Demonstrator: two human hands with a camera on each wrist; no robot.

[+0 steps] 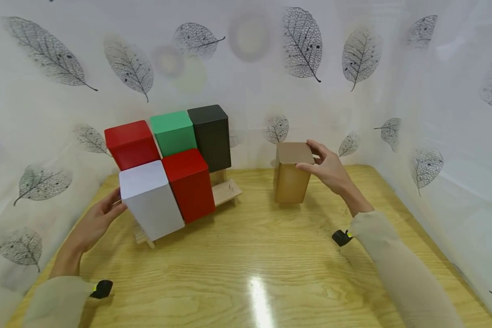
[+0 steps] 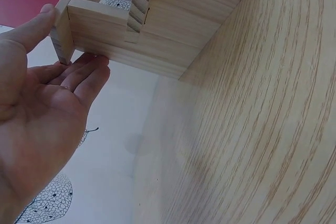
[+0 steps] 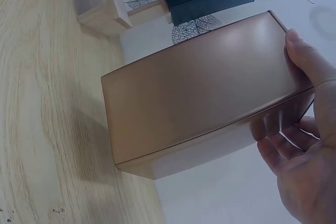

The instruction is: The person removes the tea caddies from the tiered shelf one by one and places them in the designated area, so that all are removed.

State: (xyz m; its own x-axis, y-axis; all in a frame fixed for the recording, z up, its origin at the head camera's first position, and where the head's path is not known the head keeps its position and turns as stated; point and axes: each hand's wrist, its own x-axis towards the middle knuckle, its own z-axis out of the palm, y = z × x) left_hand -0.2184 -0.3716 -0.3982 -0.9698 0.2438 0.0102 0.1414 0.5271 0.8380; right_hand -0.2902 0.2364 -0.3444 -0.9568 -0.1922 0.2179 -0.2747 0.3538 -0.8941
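Note:
My right hand [image 1: 330, 168] grips the upper end of a gold box [image 1: 292, 182], thumb on the front face and fingers round the back. In the right wrist view the box [image 3: 205, 87] is tilted, its lower end close to the table. On the left, a stepped wooden stand [image 1: 227, 191] bears several boxes. A white box [image 1: 151, 200] and a red box [image 1: 190, 184] sit in front; another red box [image 1: 131, 143], a green box [image 1: 174, 132] and a black box [image 1: 211, 136] stand behind. My left hand [image 2: 47, 98] holds the stand's side end [image 2: 63, 30] between thumb and fingers.
The wood-grain table [image 1: 213, 273] runs under everything, with a bright reflection near its front. Pale curtain-like sheeting [image 1: 246, 91] printed with leaves encloses the back and both sides. A small black piece [image 1: 341, 237] hangs at the right cuff, another [image 1: 101, 289] at the left.

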